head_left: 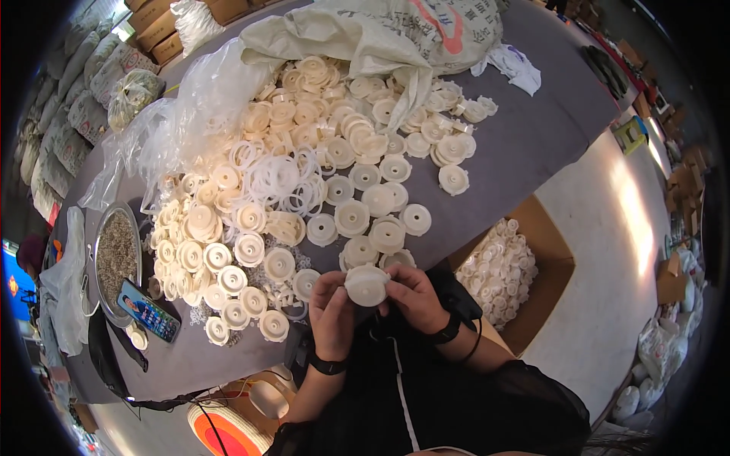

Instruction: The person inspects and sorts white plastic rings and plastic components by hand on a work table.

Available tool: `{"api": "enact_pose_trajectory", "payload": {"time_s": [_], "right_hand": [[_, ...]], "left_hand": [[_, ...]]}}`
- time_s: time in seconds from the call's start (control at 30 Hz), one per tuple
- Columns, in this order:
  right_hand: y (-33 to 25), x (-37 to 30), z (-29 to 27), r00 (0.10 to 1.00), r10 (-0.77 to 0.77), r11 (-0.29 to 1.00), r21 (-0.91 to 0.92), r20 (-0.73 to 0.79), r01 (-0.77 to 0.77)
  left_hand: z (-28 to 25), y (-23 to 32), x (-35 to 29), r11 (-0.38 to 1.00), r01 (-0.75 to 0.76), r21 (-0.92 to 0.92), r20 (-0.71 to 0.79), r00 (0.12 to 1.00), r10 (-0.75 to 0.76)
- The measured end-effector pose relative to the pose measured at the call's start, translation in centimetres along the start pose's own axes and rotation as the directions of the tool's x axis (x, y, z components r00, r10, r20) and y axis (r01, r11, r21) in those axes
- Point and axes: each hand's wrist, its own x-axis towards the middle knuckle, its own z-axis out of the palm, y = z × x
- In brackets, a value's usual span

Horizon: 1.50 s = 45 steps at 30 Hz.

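Note:
Between my two hands, at the table's near edge, is a round cream plastic cap-like part (366,287). The fingers of my left hand (330,313) pinch its left rim. On the opposite rim, my right hand (416,298) grips it with thumb and fingers. Just beyond my hands lie loose round cream parts (352,218) of the same look, some with a raised centre. Thin translucent white rings (272,176) sit in a heap among them. Small clear pieces (281,292) are scattered left of my left hand.
A woven sack (365,38) and clear plastic bags (205,95) lie behind the pile. At left are a metal tray of small grains (118,254) and a phone (149,310). A cardboard box (551,270) holding white parts stands below the table's right edge.

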Motion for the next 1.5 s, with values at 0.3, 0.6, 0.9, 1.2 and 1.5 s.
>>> {"api": "enact_pose_trajectory", "payload": {"time_s": [0.3, 0.6, 0.9, 1.2, 1.5], "right_hand": [[0.1, -0.4, -0.2, 0.995, 0.100, 0.990, -0.104, 0.017, -0.097], [0.0, -0.5, -1.2, 0.987, 0.129, 0.991, 0.060, -0.091, -0.124], [-9.3, 2.3, -10.6, 0.634, -0.544, 0.839, -0.326, -0.550, 0.436], [-7.8, 4.9, -11.7, 0.758, -0.641, -0.182, -0.983, 0.122, 0.004], [-6.7, 5.8, -12.9, 0.621, -0.780, 0.232, -0.957, -0.075, 0.175]], "left_hand": [[1.1, -0.3, -0.2, 1.000, 0.025, -0.017, 0.052, 0.998, -0.024], [2.8, -0.9, -0.5, 0.984, 0.002, 0.180, 0.017, 1.000, -0.005], [1.2, -2.0, -0.8, 0.871, -0.173, 0.461, 0.068, 0.985, 0.160], [0.0, -0.2, -1.1, 0.797, -0.228, 0.559, 0.054, 0.969, 0.239], [-2.8, 4.7, 0.9, 0.132, -0.383, 0.914, 0.255, 0.796, 0.549]]}}
